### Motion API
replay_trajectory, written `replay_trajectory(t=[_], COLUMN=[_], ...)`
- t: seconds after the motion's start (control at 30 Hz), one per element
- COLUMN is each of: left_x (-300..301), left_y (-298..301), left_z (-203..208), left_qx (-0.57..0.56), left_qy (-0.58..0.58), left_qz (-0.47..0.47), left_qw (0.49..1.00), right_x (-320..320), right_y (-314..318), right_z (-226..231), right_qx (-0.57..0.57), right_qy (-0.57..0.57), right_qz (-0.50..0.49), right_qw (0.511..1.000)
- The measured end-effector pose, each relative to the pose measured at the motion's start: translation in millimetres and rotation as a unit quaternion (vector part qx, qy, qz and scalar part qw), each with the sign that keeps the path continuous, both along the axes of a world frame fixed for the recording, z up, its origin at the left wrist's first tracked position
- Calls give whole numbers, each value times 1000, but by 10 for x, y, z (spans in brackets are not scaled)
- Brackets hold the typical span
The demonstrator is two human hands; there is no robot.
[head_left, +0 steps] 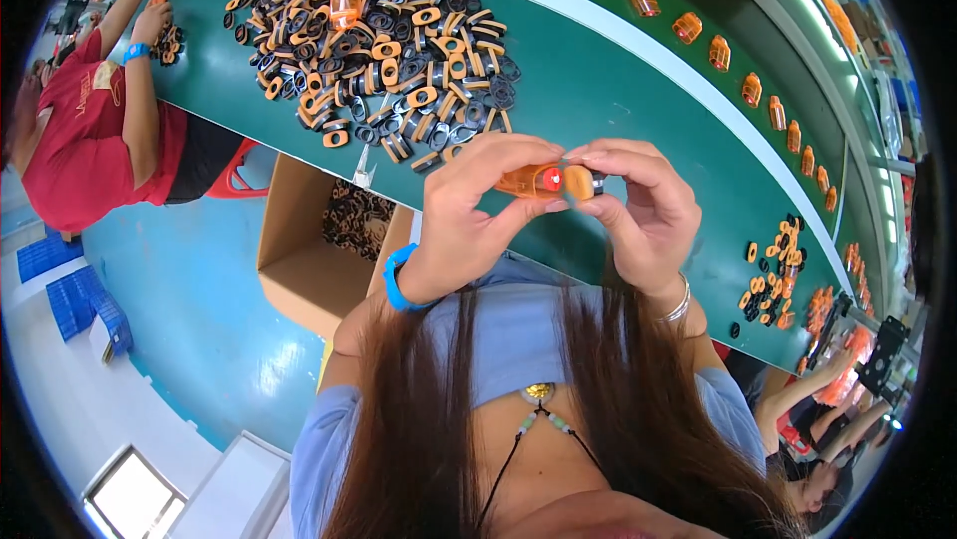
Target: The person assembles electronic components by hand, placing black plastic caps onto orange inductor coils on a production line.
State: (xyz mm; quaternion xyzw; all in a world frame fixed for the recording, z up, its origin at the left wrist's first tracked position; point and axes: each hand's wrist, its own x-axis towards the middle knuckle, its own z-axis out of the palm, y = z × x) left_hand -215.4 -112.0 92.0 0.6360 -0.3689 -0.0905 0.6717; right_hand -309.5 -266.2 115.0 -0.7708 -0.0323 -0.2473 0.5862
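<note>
Both hands meet in front of my chest, over the near edge of the green table. My left hand (475, 202) is closed around a translucent orange plastic housing (526, 180) with a red part inside its end. Between the fingertips of my right hand (646, 210) is an orange-and-black cap (581, 183), its orange face turned toward the housing. The two pieces lie end to end; whether they touch I cannot tell. Beyond my hands spreads a big pile of orange-and-black caps (424, 97), with another orange housing (345, 2) lying on top.
Orange housings (752, 90) stand in a row on the green strip behind the white rail (638, 35). An open cardboard box (299, 270) holding dark parts stands at the table's left edge. A co-worker in red (90, 140) works at far left. More caps (773, 280) lie at right.
</note>
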Motion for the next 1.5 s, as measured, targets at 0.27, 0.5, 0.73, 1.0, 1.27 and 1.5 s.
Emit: replay_trajectory(t=[0.27, 0.5, 0.73, 1.0, 1.27, 1.5], left_x=[4, -32, -77, -96, -141, -21], left_y=[65, 48, 18, -85, -190, -107], left_z=[-23, 25, 45, 23, -84, -94], left_qx=[32, 32, 38, 77, 68, 56], left_qy=[-38, -26, -46, -17, 75, 35], left_qz=[-19, -21, -20, -71, -159, -146], left_qw=[999, 999, 998, 994, 982, 987], right_x=[39, 16, -47, -210, -430, -212], right_y=[79, 77, 76, 18, 10, 74], right_z=[202, 260, 301, 343, 238, 144], right_qx=[-252, -287, -292, -276, -187, -220], right_qy=[-44, -40, -12, 17, 23, -16], right_qz=[-61, -65, -75, -104, -123, -104], right_qw=[965, 955, 953, 955, 974, 970])
